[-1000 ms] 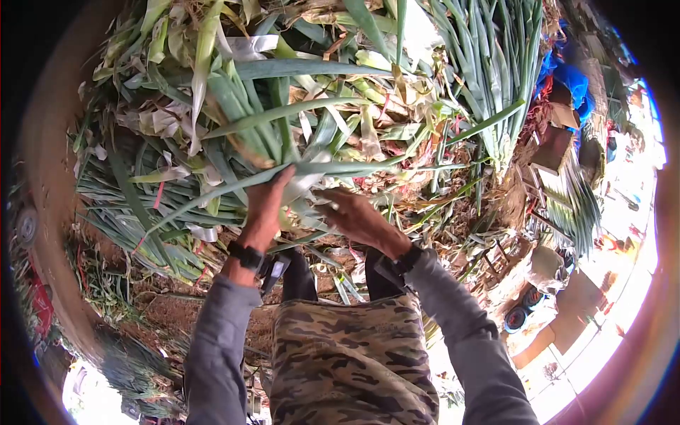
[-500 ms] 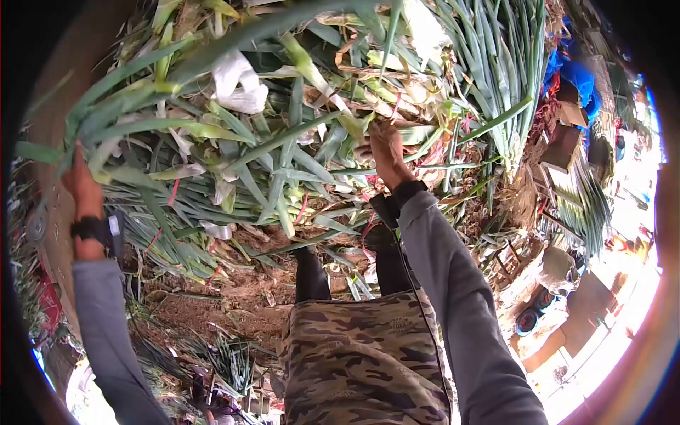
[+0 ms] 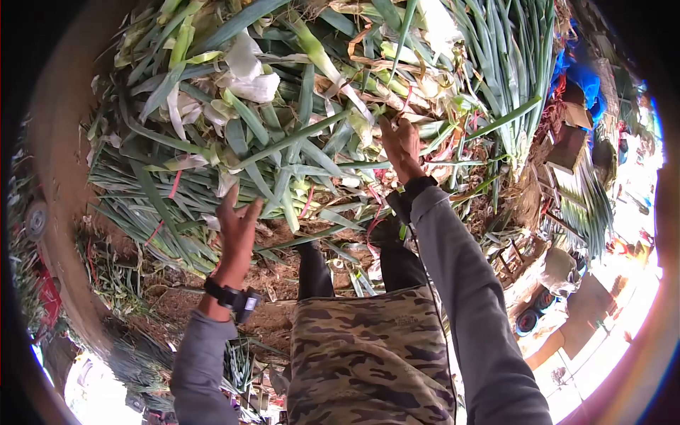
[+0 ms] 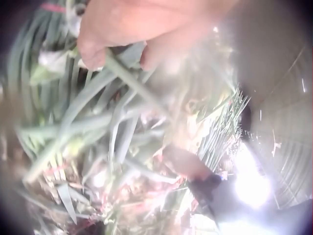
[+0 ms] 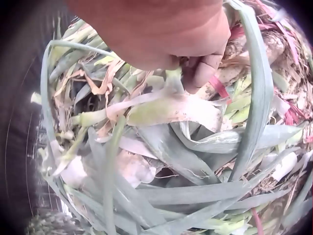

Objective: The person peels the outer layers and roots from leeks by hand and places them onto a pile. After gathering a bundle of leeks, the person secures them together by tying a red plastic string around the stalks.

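Observation:
In the head view my left hand [image 3: 237,223] is over the near left of a heap of green onions, its fingers spread and holding nothing. In the left wrist view a green onion leaf [image 4: 134,83] crosses below its fingertips. My right hand [image 3: 401,145] reaches into the middle of the heap with curled fingers. There it pinches a pale green onion leaf [image 5: 173,81], and a wide torn sheath [image 5: 166,113] lies just below. The tips of the right fingers are partly hidden behind the hand in the right wrist view.
A bundle of long green onions [image 3: 499,78] leans at the upper right. Loose peeled leaves [image 3: 251,78] cover the heap, with red ties [image 3: 176,184] among the stalks. Blue plastic [image 3: 582,81] and a cardboard box [image 3: 564,146] stand at the right. A small wheel [image 3: 35,219] shows far left.
My left hand swung out to the far left with long green onions, released them, and came back empty. My right hand moved right into the heap and now pinches a leaf there.

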Tool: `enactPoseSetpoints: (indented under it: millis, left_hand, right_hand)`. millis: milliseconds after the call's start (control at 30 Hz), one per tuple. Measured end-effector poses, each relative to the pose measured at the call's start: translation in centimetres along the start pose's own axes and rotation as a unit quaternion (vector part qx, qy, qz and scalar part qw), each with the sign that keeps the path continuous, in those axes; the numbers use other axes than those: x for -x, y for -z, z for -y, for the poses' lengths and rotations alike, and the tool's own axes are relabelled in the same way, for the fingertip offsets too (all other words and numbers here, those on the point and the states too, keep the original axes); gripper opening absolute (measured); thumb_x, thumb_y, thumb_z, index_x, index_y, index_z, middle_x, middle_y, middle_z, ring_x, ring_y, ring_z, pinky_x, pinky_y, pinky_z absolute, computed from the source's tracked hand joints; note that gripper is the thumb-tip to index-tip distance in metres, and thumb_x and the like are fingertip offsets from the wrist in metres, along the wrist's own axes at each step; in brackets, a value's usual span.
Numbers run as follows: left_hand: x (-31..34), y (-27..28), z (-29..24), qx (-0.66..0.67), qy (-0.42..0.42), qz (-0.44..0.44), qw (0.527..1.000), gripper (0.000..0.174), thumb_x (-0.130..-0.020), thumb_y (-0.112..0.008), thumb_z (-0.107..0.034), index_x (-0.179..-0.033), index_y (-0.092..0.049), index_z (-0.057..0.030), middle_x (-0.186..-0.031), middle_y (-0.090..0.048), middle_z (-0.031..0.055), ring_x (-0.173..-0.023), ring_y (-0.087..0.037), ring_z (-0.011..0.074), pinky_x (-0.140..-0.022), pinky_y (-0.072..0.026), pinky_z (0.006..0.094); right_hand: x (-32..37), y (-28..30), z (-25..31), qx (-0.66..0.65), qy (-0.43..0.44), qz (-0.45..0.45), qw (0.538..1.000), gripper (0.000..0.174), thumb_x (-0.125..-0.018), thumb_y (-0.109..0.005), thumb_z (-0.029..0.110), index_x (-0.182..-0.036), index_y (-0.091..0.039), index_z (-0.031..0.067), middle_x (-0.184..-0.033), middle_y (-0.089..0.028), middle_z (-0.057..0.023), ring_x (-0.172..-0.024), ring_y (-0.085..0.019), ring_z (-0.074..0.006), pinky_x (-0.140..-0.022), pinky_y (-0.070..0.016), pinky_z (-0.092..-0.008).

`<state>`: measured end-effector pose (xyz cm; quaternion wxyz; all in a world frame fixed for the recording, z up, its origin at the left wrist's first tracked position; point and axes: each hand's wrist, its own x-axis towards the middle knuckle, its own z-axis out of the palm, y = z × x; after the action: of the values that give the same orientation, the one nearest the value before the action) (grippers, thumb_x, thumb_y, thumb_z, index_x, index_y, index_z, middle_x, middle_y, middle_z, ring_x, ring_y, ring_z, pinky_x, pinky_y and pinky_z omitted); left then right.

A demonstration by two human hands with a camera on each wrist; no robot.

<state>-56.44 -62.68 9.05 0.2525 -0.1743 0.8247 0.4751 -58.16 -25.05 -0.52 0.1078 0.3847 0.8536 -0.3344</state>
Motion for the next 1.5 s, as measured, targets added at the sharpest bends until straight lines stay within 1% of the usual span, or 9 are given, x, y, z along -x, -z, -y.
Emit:
enactPoseSetpoints:
  millis: [333, 600, 767, 900, 1033, 1067, 1167, 1333, 1500]
  left_hand:
    - [-6.2, -2.5, -5.7, -0.158, -0.123, -0.162, 0.966, 0.116, -0.078, -0.088, -0.037, -0.159, -0.015, 0.0014, -0.148, -0.032, 0.0333, -0.137, -0.031, 0.0447, -0.11, -0.0365, 0.0543]
    - [-8.9, -8.2, -6.1, 0.249, -0.013, -0.02, 0.968, 0.099, -0.083, -0.085, -0.034, -0.156, -0.025, -0.0051, -0.142, -0.054, 0.0105, -0.121, -0.055, 0.0246, -0.103, -0.0398, 0.0364]
    - [-5.8, -8.0, -2.4, 0.244, 0.064, -0.028, 0.967, 0.084, -0.09, -0.076, -0.04, -0.154, -0.033, -0.0078, -0.145, -0.051, 0.01, -0.13, -0.048, 0.0226, -0.107, -0.038, 0.0447]
    - [-3.1, -7.6, -0.5, 0.307, 0.081, -0.142, 0.938, 0.072, -0.094, -0.07, -0.047, -0.146, -0.045, -0.0039, -0.142, -0.049, 0.0147, -0.125, -0.05, 0.0236, -0.112, -0.0396, 0.0475]
    - [0.0, -8.1, 5.0, 0.327, 0.217, -0.042, 0.919, 0.059, -0.095, -0.072, -0.037, -0.14, -0.052, -0.0039, -0.13, -0.054, 0.0088, -0.108, -0.056, 0.0189, -0.095, -0.0522, 0.0317]
    - [0.3, -8.8, 9.5, 0.342, 0.167, 0.022, 0.925, 0.055, -0.095, -0.072, -0.036, -0.136, -0.054, -0.0042, -0.124, -0.057, 0.0083, -0.105, -0.059, 0.0172, -0.09, -0.0536, 0.0306]
    - [3.8, -10.2, 6.7, 0.437, 0.237, 0.057, 0.866, 0.036, -0.098, -0.069, -0.027, -0.125, -0.06, -0.006, -0.106, -0.066, 0.0076, -0.095, -0.065, 0.0142, -0.079, -0.056, 0.0268]
    - [3.8, -11.4, 2.6, 0.447, 0.262, 0.066, 0.853, 0.024, -0.1, -0.066, -0.023, -0.116, -0.063, -0.0055, -0.096, -0.068, 0.0032, -0.088, -0.066, 0.0143, -0.083, -0.0555, 0.0307]
    - [2.8, -14.4, 2.3, 0.418, 0.246, 0.09, 0.87, 0.029, -0.098, -0.069, -0.025, -0.12, -0.063, -0.0062, -0.098, -0.068, 0.003, -0.089, -0.067, 0.015, -0.084, -0.0559, 0.0311]
  right_hand:
    - [-0.2, 3.8, -8.7, 0.422, 0.382, -0.065, 0.82, 0.07, -0.085, -0.068, 0.016, -0.15, -0.04, 0.008, -0.135, -0.055, -0.0115, -0.11, -0.062, -0.0336, -0.084, -0.055, -0.0436]
    - [0.6, 4.7, 0.6, 0.068, -0.008, 0.135, 0.988, 0.042, -0.087, -0.068, 0.024, -0.125, -0.061, 0.0062, -0.107, -0.068, -0.0188, -0.095, -0.068, -0.0377, -0.081, -0.0529, -0.0496]
    - [4.7, 3.0, 8.5, -0.091, 0.348, 0.001, 0.933, 0.019, -0.087, -0.063, 0.004, -0.106, -0.068, 0.003, -0.092, -0.067, -0.0181, -0.092, -0.066, -0.0306, -0.07, -0.0551, -0.0396]
    - [6.8, 3.0, 14.7, -0.326, 0.147, 0.029, 0.933, 0.017, -0.091, -0.059, 0.007, -0.103, -0.065, -0.0043, -0.081, -0.069, -0.0131, -0.069, -0.063, -0.0175, -0.064, -0.0516, -0.0346]
    - [8.6, 2.8, 21.0, -0.564, 0.182, 0.251, 0.765, 0.047, -0.091, -0.067, 0.012, -0.133, -0.054, -0.0038, -0.12, -0.063, -0.0205, -0.109, -0.061, -0.0288, -0.093, -0.0508, -0.0384]
    - [10.7, 5.4, 24.0, -0.777, -0.061, 0.437, 0.448, 0.059, -0.087, -0.075, 0.017, -0.138, -0.052, -0.0019, -0.142, -0.047, -0.0244, -0.128, -0.05, -0.0316, -0.103, -0.0468, -0.042]
    - [10.0, 2.5, 21.1, -0.306, 0.326, 0.146, 0.882, 0.064, -0.089, -0.074, 0.012, -0.145, -0.044, 0.0016, -0.148, -0.041, -0.0231, -0.133, -0.048, -0.0339, -0.104, -0.0489, -0.0397]
    - [1.5, -1.7, 4.8, -0.198, 0.118, -0.202, 0.952, 0.025, -0.092, -0.071, 0.019, -0.098, -0.068, -0.005, -0.088, -0.072, -0.0178, -0.082, -0.069, -0.0244, -0.073, -0.0533, -0.0365]
    - [0.9, 1.4, -0.7, -0.221, -0.019, -0.006, 0.975, 0.039, -0.098, -0.061, 0.037, -0.093, -0.066, -0.0018, -0.073, -0.056, -0.0047, -0.067, -0.047, -0.0145, -0.063, -0.0413, -0.0339]
